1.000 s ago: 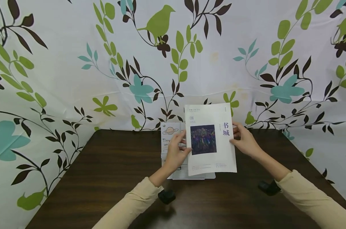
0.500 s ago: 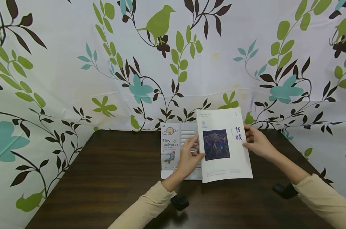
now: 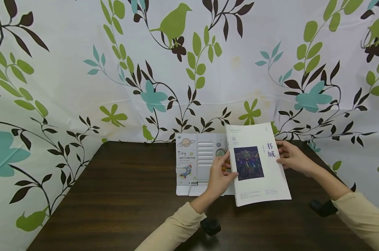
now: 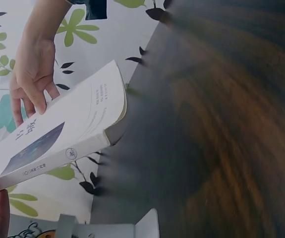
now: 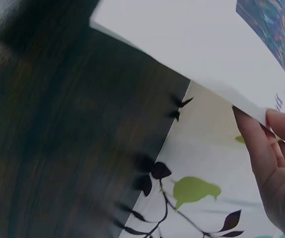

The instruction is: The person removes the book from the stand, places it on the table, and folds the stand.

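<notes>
A white paperback book [image 3: 250, 190] with a dark square picture on its cover is held up between both hands, tilted. My left hand [image 3: 220, 176] pinches its spine edge, thumb on the cover and fingers behind. On the opposite edge, my right hand [image 3: 294, 157] grips it the same way. The left wrist view shows the book's spine [image 4: 58, 161] and the fingers at its end. Behind and left of the book stands a white book stand [image 3: 205, 150] printed with "Tiny universe"; its right part is hidden by the left hand and book.
The dark wooden table [image 3: 129, 188] spreads out under the stand and hands. A patterned cloth [image 3: 224, 69] with leaves and birds hangs along the table's back edge. Black wrist cameras [image 3: 210, 227] hang below the sleeves.
Both hands have carried the book to the right and slightly nearer, off the front of the stand. Most of the stand now shows, where the book and left hand covered it before.
</notes>
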The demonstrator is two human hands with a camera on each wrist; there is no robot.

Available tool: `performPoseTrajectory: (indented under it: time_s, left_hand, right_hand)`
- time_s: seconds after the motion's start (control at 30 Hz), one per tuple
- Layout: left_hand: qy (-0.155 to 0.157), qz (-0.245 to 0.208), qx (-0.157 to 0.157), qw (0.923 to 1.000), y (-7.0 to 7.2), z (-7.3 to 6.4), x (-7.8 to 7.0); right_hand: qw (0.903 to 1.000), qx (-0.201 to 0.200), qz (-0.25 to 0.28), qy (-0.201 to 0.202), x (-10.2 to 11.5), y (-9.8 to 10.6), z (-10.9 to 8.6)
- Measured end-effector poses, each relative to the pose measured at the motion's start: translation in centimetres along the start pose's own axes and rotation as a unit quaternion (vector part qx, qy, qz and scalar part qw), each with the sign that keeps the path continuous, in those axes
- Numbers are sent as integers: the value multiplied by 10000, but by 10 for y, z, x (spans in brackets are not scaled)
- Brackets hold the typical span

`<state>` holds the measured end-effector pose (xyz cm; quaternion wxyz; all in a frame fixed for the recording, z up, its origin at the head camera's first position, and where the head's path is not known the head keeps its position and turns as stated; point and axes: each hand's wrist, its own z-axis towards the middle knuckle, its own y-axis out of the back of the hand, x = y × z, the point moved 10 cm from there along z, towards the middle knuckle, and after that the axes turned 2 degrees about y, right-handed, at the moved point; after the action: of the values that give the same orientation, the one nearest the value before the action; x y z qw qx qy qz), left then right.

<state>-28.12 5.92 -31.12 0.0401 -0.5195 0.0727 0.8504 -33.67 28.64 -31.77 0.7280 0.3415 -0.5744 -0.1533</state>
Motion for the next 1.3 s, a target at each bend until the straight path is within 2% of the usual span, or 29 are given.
performPoseTrajectory:
  time_s: [0.2, 0.43, 0.77, 0.93, 1.1, 1.3]
  left_hand:
    - [71, -39, 98, 9999, -15, -3, 6]
    - [137, 64, 187, 9997, -37, -1, 39]
    - [300, 265, 227, 9989, -54, -7, 56]
    - [543, 209, 308, 9978, -59, -14, 69]
    - [700, 39, 295, 9971, -63, -16, 75]
    - [1196, -282, 172, 9923, -67, -19, 90]
  right_hand:
    - [9989, 288, 210, -304, -20, 5, -7]
    - [9929, 658, 752, -642, -40, 8, -15]
    - [9851, 1035, 923, -1018, -59, 8, -27]
    - [9820, 1194, 963, -1100, -65, 5, -32]
    - [9793, 1237, 1021, -1235, -72, 5, -34]
    - [9759, 1298, 1079, -1381, -81, 4, -39]
